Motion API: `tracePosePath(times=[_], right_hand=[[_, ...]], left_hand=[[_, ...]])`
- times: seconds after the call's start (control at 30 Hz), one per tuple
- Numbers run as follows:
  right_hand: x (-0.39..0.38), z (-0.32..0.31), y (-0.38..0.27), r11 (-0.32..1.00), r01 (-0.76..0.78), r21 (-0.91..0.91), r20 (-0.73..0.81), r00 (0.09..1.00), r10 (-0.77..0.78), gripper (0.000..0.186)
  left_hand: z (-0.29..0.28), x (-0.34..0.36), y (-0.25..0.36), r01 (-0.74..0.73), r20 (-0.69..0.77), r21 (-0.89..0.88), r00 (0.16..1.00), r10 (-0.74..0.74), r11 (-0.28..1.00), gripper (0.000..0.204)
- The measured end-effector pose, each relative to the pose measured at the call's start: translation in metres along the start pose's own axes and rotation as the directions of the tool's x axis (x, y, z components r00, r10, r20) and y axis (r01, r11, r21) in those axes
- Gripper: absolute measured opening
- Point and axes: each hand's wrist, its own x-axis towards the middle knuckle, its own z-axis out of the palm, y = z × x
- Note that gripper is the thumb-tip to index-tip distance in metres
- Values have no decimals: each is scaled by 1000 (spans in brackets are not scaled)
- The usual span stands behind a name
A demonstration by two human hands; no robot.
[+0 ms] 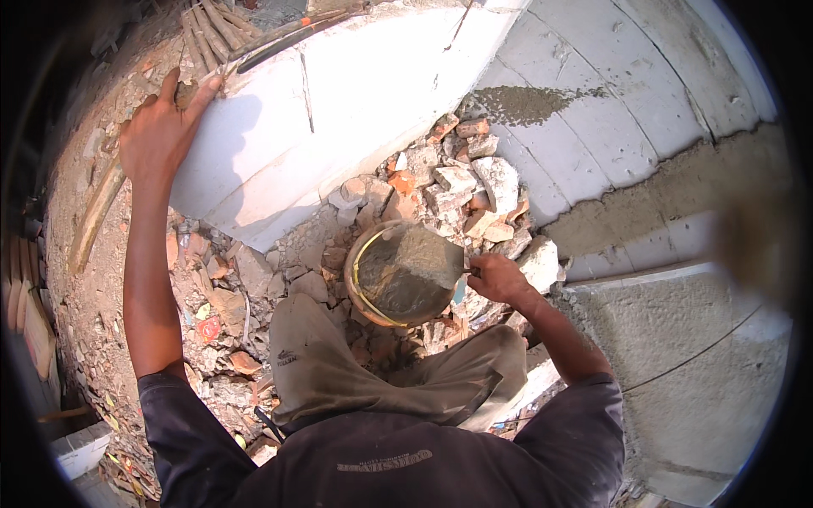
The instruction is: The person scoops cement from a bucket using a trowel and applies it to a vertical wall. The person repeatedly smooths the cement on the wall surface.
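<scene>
My right hand [498, 278] is closed around the handle of a trowel [463, 261]. Grey wet mortar [430, 256] is heaped over its blade, which sits at the right side of a round bucket [354, 284]. More mortar lies inside the bucket, which stands on rubble between my knees. Up at the left, my left hand [161, 127] rests at the outer corner of a low white block wall [339, 110], its fingers spread apart. It holds nothing that I can see, though the fingertips are partly hidden.
Broken bricks and concrete chunks [474, 190] pile up beyond the bucket. A white block wall [610, 102] with mortar smears rises at the right, above a rough grey surface [677, 364]. Bamboo or wood sticks [216, 32] and a loose wooden piece [95, 216] lie at the left.
</scene>
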Motion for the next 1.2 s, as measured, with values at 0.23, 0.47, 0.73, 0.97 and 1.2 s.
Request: tracePosePath(times=[0.23, 0.47, 0.73, 0.97, 1.2], right_hand=[[6, -79, -38, 853, 111, 509, 248, 931, -269, 26], [96, -67, 164, 397, -235, 887, -82, 766, 637, 18], [31, -32, 74, 831, -175, 528, -355, 843, 404, 34], [16, 3, 12, 966, -30, -256, 116, 991, 62, 25], [71, 109, -33, 949, -23, -314, 236, 966, 102, 22]], left_hand=[[-8, -1, -2, 29, 48, -14, 998, -28, 999, 88], [-18, 2, 20, -16, 85, -88, 996, 24, 996, 82], [-12, -6, 5, -19, -54, -7, 998, 19, 1000, 72], [0, -3, 0, -5, 8, -2, 1000, 5, 1000, 87], [2, 1, -4, 15, 61, -44, 998, -12, 999, 90]])
